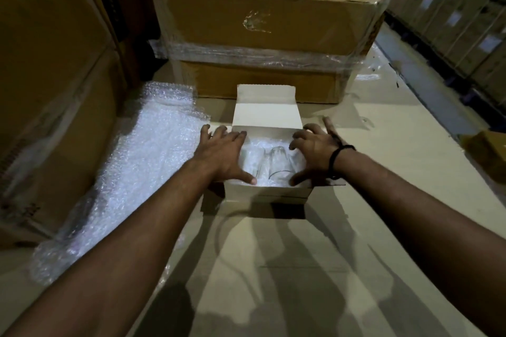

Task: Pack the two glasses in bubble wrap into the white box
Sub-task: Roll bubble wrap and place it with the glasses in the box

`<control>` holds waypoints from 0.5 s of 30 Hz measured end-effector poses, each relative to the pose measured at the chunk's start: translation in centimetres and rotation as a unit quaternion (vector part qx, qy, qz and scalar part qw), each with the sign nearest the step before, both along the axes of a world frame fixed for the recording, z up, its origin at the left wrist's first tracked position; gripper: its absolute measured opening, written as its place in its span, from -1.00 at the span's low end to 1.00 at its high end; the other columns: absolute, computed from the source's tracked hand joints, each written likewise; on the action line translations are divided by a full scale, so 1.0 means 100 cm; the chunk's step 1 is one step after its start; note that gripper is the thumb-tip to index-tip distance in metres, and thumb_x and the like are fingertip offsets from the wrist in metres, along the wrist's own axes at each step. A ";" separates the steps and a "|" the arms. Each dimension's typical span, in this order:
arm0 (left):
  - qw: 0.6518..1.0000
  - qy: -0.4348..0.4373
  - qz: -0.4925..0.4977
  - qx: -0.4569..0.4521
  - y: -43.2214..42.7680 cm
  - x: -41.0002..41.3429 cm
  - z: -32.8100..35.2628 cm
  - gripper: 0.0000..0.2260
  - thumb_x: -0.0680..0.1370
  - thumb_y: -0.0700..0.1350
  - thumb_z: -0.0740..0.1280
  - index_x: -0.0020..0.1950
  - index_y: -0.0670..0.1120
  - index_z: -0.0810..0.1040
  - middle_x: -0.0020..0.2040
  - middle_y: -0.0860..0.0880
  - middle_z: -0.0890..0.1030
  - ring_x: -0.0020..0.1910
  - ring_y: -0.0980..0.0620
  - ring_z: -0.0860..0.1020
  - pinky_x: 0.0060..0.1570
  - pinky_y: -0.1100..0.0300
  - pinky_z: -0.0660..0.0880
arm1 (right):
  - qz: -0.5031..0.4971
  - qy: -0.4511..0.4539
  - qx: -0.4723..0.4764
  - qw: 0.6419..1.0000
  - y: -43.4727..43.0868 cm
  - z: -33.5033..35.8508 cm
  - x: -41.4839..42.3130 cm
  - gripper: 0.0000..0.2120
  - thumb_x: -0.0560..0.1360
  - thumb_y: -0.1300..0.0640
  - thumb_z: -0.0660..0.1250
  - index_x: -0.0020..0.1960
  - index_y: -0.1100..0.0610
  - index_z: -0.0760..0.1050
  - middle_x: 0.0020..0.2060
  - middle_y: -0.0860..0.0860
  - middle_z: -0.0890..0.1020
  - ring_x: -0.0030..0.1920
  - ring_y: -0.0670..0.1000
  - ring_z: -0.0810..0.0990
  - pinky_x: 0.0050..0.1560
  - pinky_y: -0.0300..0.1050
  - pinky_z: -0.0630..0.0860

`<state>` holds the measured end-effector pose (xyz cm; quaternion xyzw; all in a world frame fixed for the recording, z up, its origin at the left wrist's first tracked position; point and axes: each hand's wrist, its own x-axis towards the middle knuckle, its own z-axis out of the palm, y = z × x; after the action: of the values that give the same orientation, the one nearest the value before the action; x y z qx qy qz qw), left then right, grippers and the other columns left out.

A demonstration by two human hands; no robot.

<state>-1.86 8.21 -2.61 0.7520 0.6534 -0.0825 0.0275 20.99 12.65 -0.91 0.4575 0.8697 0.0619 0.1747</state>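
Note:
The white box point(267, 194) stands open on the floor in the middle of the view, its lid flap point(267, 113) raised at the far side. Two clear glasses point(269, 165) lie side by side inside it on bubble wrap point(273, 145). My left hand point(226, 152) rests spread over the box's left edge, thumb at the near rim. Over the right edge sits my right hand point(315, 149), fingers curved and spread, thumb down at the near right corner. Neither hand grips a glass.
A long sheet of bubble wrap point(131, 169) lies on the floor to the left. A large taped cardboard carton point(262, 35) stands just behind the box. More cartons point(52, 90) rise at the left. Stacked boxes point(460, 22) line the right, and a small yellow object point(487, 153) lies at the right edge.

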 end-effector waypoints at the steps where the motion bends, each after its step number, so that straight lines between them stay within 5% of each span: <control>1: 1.000 -0.022 -0.006 0.002 -0.001 -0.007 0.004 0.01 0.33 0.47 0.31 0.59 0.00 0.02 0.58 -0.03 0.16 0.55 -0.13 0.02 0.45 -0.22 -0.14 | 0.004 -0.002 -0.011 1.000 0.004 0.006 0.005 -0.09 0.20 -0.56 0.24 0.41 -0.09 0.29 0.46 -0.07 0.27 0.50 0.07 0.05 0.43 0.34 -0.24; 5: 0.999 0.008 -0.018 -0.045 0.001 -0.008 0.011 -0.04 0.37 0.37 0.37 0.59 0.01 0.01 0.56 -0.05 0.22 0.55 -0.14 0.04 0.44 -0.22 -0.17 | -0.002 -0.072 -0.045 0.996 0.010 0.006 0.004 -0.06 0.21 -0.57 0.21 0.44 -0.08 0.28 0.49 -0.08 0.23 0.53 0.05 -0.03 0.39 0.35 -0.31; 8: 0.998 0.047 -0.004 -0.037 0.003 0.004 0.006 0.03 0.32 0.44 0.36 0.59 0.00 -0.01 0.55 -0.06 0.24 0.54 -0.17 0.08 0.44 -0.26 -0.14 | 0.006 -0.128 -0.021 0.992 0.008 -0.010 -0.012 -0.13 0.22 -0.55 0.22 0.34 -0.03 0.39 0.37 0.01 0.39 0.49 0.12 0.05 0.36 0.43 -0.29; 15: 0.998 0.041 0.007 -0.053 0.004 0.009 0.006 0.07 0.30 0.43 0.38 0.59 -0.03 -0.05 0.56 -0.06 0.20 0.53 -0.19 0.07 0.43 -0.27 -0.15 | 0.006 -0.107 -0.008 0.994 0.003 -0.010 -0.012 -0.13 0.24 -0.54 0.21 0.34 0.01 0.37 0.33 0.05 0.41 0.46 0.11 0.13 0.40 0.39 -0.26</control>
<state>-0.99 8.57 -2.00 0.7407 0.6540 -0.1481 0.0410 19.81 12.92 -1.90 0.4414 0.8492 0.1049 0.2700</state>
